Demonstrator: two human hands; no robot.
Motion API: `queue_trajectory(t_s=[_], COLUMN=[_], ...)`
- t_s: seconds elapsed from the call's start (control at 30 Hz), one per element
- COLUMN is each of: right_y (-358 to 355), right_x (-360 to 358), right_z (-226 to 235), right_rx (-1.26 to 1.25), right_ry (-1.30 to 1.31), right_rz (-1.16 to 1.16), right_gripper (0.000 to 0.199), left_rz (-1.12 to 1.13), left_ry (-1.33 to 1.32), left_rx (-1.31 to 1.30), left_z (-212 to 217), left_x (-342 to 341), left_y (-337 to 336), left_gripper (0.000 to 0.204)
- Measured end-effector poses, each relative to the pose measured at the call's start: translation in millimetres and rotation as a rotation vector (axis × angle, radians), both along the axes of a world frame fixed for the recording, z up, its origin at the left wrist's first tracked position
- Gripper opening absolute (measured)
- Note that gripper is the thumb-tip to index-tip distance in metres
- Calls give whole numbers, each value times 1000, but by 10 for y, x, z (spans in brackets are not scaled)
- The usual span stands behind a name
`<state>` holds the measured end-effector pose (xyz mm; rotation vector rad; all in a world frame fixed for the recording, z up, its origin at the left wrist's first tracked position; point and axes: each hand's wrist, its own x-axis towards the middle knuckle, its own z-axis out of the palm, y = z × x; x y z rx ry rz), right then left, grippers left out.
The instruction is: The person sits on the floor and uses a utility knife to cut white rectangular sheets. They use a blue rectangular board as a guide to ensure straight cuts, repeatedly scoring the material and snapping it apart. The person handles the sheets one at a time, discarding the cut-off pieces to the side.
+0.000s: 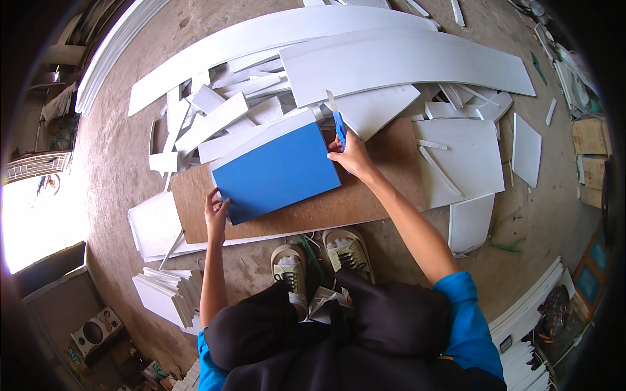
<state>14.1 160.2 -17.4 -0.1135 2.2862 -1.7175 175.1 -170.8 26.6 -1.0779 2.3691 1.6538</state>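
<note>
A blue rectangular panel (277,173) lies tilted over a brown wooden board (398,163), with a white sheet edge showing along its far side. At the panel's left end, my left hand (216,212) grips its near corner between thumb and fingers. My right hand (352,155) is at the panel's right end, closed around a blue-handled utility knife (340,128). The knife's long blade points away from me, over the white pieces. Whether the knife touches the panel I cannot tell.
Beyond the board lie long white foam-like sheets (404,62) and a heap of white offcuts (218,120). White slabs (169,293) are stacked at the near left. More white sheets (460,153) rest at the right. My shoes (349,254) stand just before the board.
</note>
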Motion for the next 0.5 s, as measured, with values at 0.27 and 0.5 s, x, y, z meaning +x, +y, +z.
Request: queue_trajectory(t_s=[0.27, 0.5], right_y=[-9, -55], right_x=[29, 25], right_z=[81, 97], right_rx=[-2, 206], right_ry=[-25, 20], right_rz=[9, 46], right_gripper=[32, 32], left_rz=[5, -25], left_ry=[1, -21], left_rx=[12, -114], left_z=[-14, -114], left_x=[16, 20], left_y=[-21, -37], left_gripper=[49, 50])
